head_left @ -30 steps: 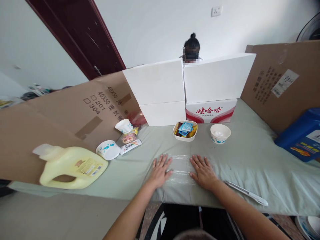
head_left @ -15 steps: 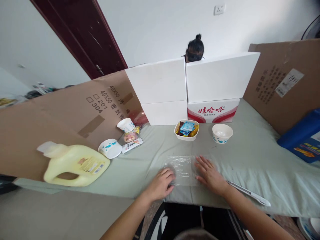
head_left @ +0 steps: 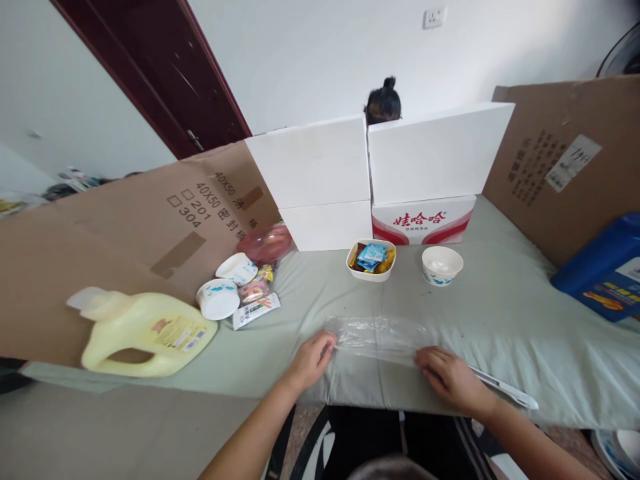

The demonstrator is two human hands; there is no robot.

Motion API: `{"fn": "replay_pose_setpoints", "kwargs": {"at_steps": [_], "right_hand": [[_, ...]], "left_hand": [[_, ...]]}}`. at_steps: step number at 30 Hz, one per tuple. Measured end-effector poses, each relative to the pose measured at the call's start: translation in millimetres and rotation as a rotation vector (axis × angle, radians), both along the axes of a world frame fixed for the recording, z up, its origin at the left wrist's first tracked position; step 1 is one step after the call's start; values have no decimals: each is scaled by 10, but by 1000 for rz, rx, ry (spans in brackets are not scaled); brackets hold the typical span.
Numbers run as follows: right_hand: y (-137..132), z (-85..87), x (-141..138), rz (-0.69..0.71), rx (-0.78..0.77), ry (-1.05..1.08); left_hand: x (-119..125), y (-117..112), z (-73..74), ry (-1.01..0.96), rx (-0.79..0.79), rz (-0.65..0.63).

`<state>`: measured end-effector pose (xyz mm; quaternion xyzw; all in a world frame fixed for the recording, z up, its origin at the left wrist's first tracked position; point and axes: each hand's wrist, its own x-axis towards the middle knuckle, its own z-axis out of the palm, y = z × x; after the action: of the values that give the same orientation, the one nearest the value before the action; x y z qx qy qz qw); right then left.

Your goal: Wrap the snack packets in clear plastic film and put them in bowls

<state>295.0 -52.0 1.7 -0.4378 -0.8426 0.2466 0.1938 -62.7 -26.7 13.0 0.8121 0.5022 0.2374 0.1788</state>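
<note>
A clear plastic sheet or bag (head_left: 375, 335) lies flat and slightly wrinkled on the green cloth in front of me. My left hand (head_left: 314, 359) pinches its near left corner between thumb and fingers. At the near right corner, my right hand (head_left: 453, 379) has its fingers curled together on the plastic edge. A white utility knife (head_left: 510, 390) rests beside the right hand, its far end partly hidden by that hand. Beyond the plastic stand an oval white bowl (head_left: 355, 271) of wrapped snacks, with blue packets on top, and a round paper bowl (head_left: 442, 265).
At left are a yellow detergent jug (head_left: 150, 333), two paper bowls lying tipped (head_left: 219, 299), snack packets (head_left: 256, 311) and a red bowl (head_left: 267, 243). A blue jug (head_left: 605, 273) stands right. White boxes (head_left: 320, 167) and cardboard (head_left: 565, 153) wall the table; a person's head (head_left: 383, 103) shows behind.
Both hands have moved to the plastic's near corners, the right hand sliding right and toward me. One tipped paper bowl has slid down left, exposing more red bowl. The person's head behind is lower.
</note>
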Motion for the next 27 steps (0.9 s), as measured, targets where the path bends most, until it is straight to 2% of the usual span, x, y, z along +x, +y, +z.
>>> {"fn": "replay_pose_setpoints", "kwargs": {"at_steps": [3,6,8,16,20,22,24,25,27], "right_hand": [[135,41,-79,-185,-103,-20],[318,61,-201,-369,-113,-192],[416,42,-279,-439,-97,-317],[491,-122,-417,-523,-51,-478],[501,-155,-440,-534,-29,-512],[502,-170,-444,-532,-18,-522],[501,-186,-449,-529,-10,-530],[499,-193,-454,-530,-7,-534],[493,-198,-469,-530,-4,-543]], "left_hand": [[45,141,-32,72,-17,158],[126,279,-89,193,-21,305],[182,341,-127,247,-21,352],[278,362,-232,347,-17,426],[252,395,-225,397,-13,548],[261,400,-192,428,62,620],[334,368,-150,429,196,599],[401,336,-130,410,257,530],[588,245,-108,349,309,289]]}}
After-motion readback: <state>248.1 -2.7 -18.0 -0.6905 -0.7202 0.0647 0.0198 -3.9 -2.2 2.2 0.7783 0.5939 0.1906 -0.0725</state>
